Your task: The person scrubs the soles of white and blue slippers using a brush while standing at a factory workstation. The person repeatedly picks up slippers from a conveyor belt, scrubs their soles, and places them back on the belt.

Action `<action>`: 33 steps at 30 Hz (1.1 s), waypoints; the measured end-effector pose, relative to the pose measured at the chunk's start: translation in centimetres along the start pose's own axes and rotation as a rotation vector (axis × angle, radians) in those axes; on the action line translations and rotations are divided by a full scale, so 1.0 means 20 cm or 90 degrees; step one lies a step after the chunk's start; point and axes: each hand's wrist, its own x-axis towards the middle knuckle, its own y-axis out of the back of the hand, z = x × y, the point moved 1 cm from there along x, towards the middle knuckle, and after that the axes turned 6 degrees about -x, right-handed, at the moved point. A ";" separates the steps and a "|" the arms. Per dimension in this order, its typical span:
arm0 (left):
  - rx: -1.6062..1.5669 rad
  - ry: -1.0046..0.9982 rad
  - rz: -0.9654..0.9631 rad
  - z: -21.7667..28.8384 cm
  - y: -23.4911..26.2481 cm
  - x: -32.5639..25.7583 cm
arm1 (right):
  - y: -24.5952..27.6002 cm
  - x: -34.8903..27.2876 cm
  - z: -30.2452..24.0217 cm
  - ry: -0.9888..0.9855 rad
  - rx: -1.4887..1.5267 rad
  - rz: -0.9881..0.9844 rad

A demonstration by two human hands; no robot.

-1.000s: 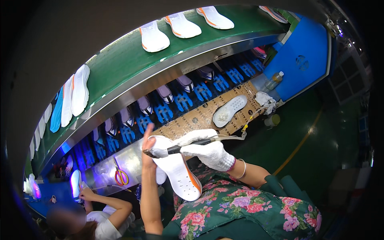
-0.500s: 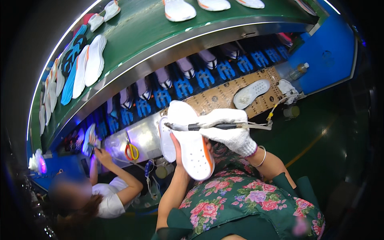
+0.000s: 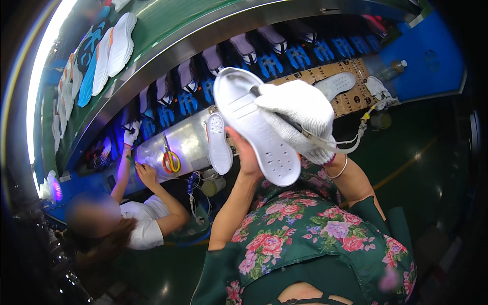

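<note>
Green belt [image 3: 162, 20] behind. Left hand [image 3: 248, 156] grips white sole [image 3: 254, 127] from beneath, likely keeping inner face exposed; gloved right hand [image 3: 307, 104] clasps slim tool [image 3: 294, 123].

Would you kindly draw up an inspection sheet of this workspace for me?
Surface: metal bench, with printed cardboard toward the right.
Job's things: white sole, held up; slim dark tool against or just over it, contact unclear.
Clutter: scissors, crumpled cloth and bottle.
Hands: bare left hand holds the sole; gloved right hand grips the tool.
Cables: pale tube runs from the tool toward the bench's right end.
Surroundings: green shelf bearing soles; co-worker at left.
</note>
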 end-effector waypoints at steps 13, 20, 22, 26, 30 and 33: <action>0.230 0.061 0.071 0.14 0.11 -0.04 | -0.09 0.02 -0.06 -0.078 0.099 0.113; 0.308 -0.023 0.145 0.22 0.22 -0.05 | -0.15 0.04 -0.16 0.047 0.073 -0.043; 0.241 -0.004 0.150 0.26 0.15 -0.05 | -0.15 0.04 -0.11 -0.020 0.135 0.001; 0.220 -0.049 0.189 0.30 0.14 0.00 | -0.18 0.03 -0.14 0.098 -0.065 -0.010; -0.088 -0.010 -0.143 0.36 0.19 0.03 | -0.22 -0.06 -0.16 0.100 -0.007 -0.124; -0.048 -0.077 0.102 0.39 0.11 0.05 | -0.21 -0.04 -0.10 -0.022 0.100 -0.105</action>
